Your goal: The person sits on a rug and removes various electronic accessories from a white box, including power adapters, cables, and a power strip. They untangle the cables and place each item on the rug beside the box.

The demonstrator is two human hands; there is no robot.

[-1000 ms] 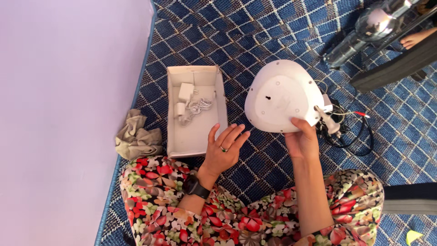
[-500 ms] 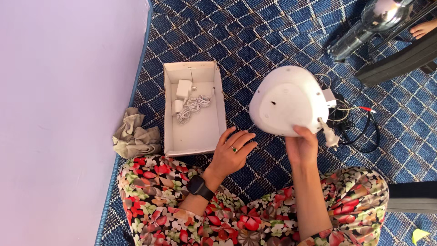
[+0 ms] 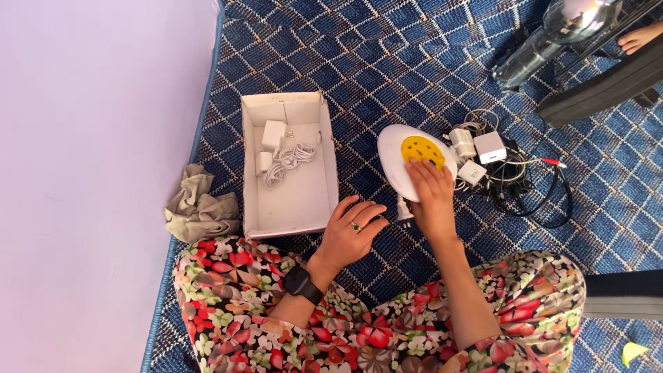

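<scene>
A white oval device (image 3: 395, 153) with a yellow perforated round panel lies on the blue woven mat. My right hand (image 3: 431, 200) rests on its near edge, fingers over the yellow panel, gripping it. A small white plug (image 3: 402, 210) hangs just below the device. My left hand (image 3: 352, 231) lies flat on the mat, fingers spread, holding nothing, beside the near right corner of a white cardboard box (image 3: 304, 207). Inside the box lie a white charger (image 3: 274, 135) and a coiled white cable (image 3: 293, 157).
White adapters (image 3: 482, 148) and tangled black cables (image 3: 535, 193) lie right of the device. A crumpled beige cloth (image 3: 199, 211) sits left of the box by the lilac wall. A clear bottle (image 3: 535, 45) and dark bars lie at the top right, with another person's foot (image 3: 639, 36).
The white device was held up with its plain side facing me; now it is turned over and lowered to the mat, yellow panel up. The adapters behind it have come into view.
</scene>
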